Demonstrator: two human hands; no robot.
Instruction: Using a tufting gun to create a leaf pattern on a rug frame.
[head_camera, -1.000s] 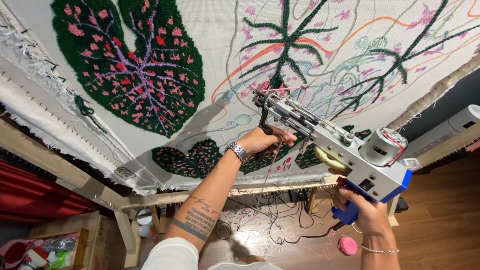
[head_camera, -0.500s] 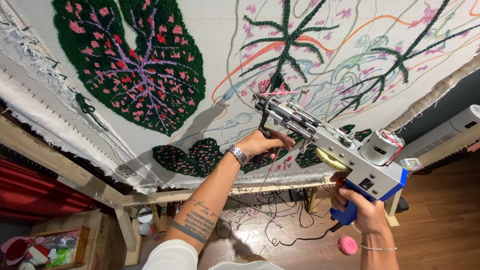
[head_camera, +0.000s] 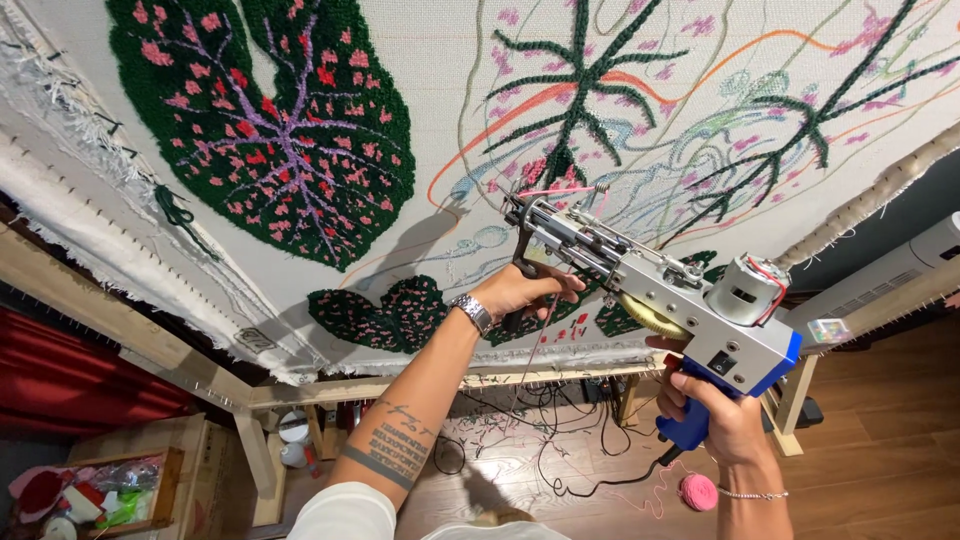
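**Tufting gun pressed to stretched cloth, both hands on it**

Stretched white backing cloth (head_camera: 440, 120) fills most of the view, pinned on a wooden frame (head_camera: 130, 330) with frayed fringe along its left edge. Upper left of the cloth: large dark green tufted leaf (head_camera: 265, 125) with pink spots and purple veins. Lower edge, centre: smaller green-and-pink tufted patch (head_camera: 380, 312). Right half of the cloth: thin green leaf outlines plus loose orange, pink and pale blue yarn lines, mostly unfilled.

Tufting gun (head_camera: 650, 290): grey metal body, blue grip, motor at the rear. Its nose touches the cloth just right of centre, near the lower edge, with pink yarn running into the tip.

Left hand (head_camera: 525, 292): fingers closed around the gun's black front handle, metal watch (head_camera: 472, 312) on the wrist, tattoo on the forearm.
Right hand (head_camera: 725, 415): closed around the blue rear grip, thin bracelet on the wrist.

Below the frame:
- dark wood floor (head_camera: 880, 440)
- tangle of black cables (head_camera: 560, 440) under the frame's lower rail
- pink yarn ball (head_camera: 699, 492) on the floor, just left of the right wrist
- wooden crate (head_camera: 120, 490) of mixed items at bottom left, red fabric (head_camera: 70, 375) above it
- pale tower-shaped appliance (head_camera: 900, 275) at the right edge
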